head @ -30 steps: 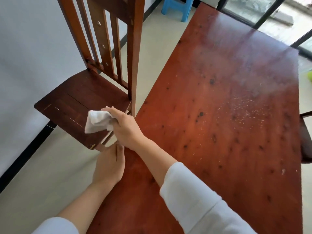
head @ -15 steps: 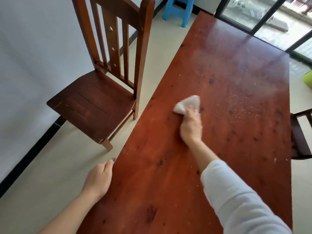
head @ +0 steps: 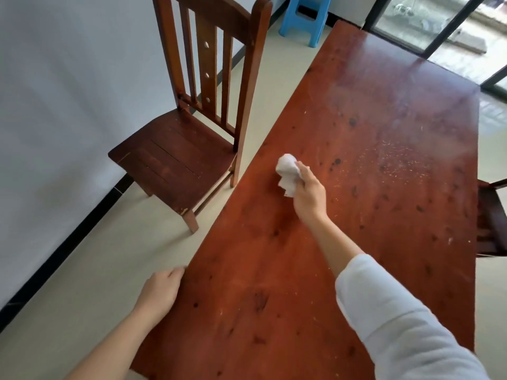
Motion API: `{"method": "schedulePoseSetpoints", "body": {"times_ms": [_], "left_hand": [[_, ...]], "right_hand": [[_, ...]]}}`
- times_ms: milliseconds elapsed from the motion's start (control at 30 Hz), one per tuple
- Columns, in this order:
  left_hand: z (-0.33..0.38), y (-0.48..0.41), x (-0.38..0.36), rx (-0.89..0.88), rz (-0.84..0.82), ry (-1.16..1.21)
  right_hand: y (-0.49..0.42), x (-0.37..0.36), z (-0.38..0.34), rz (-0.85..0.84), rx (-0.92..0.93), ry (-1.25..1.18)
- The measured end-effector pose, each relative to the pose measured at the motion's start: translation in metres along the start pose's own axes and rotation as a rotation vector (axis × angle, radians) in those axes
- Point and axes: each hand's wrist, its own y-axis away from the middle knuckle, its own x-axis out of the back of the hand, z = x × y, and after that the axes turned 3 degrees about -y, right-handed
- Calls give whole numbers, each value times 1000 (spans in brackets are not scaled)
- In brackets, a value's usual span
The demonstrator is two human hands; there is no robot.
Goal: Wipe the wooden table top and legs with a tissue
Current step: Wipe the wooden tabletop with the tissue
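A long reddish wooden table [head: 356,256] with dark knots runs from the near edge to the far right. Pale crumbs and dust lie scattered on its right middle part. My right hand [head: 308,192] presses a crumpled white tissue [head: 287,171] onto the table top, left of the middle. My left hand [head: 162,290] rests on the table's left edge, fingers curled over it, holding nothing else. The table legs are hidden under the top.
A dark wooden chair [head: 192,144] stands on the beige floor just left of the table. A blue plastic stool [head: 306,16] sits at the far end. Another chair [head: 492,215] touches the right edge. Glass doors are at the far right.
My right hand carried the tissue from beside the chair onto the table top, then slid it slightly left. My left hand stayed on the table's left edge.
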Motion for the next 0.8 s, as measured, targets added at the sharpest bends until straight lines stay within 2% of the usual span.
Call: {"method": "schedulePoseSetpoints", "body": {"times_ms": [33, 100, 133, 200, 300, 400, 500, 567, 633, 667, 733, 800], "left_hand": [[-6, 3, 1, 28, 7, 4], [-17, 10, 3, 73, 14, 23], [-21, 13, 4, 77, 8, 35], [-25, 16, 5, 74, -10, 60], [-28, 15, 8, 90, -31, 82], [-31, 17, 13, 87, -35, 100], [-34, 30, 20, 103, -38, 210], [-38, 39, 23, 117, -34, 291], [-44, 45, 23, 113, -27, 309], [-45, 48, 23, 110, -38, 311], [-45, 55, 25, 107, -83, 320], [-46, 58, 27, 94, -130, 323]], "right_hand": [[-8, 16, 13, 53, -47, 142], [-13, 31, 38, 96, -155, 269], [-9, 27, 43, 100, -139, 305], [11, -2, 44, 62, 15, 327], [69, -59, 29, -120, 355, 284], [136, -97, 20, -339, 546, 237], [176, -108, 11, -631, 578, 126], [174, -101, 3, -688, 455, -22], [154, -83, -4, -542, 227, -225], [138, -71, -2, -416, 155, -245], [107, -42, 9, -166, 108, -49], [90, -22, 25, -28, 30, 190]]}}
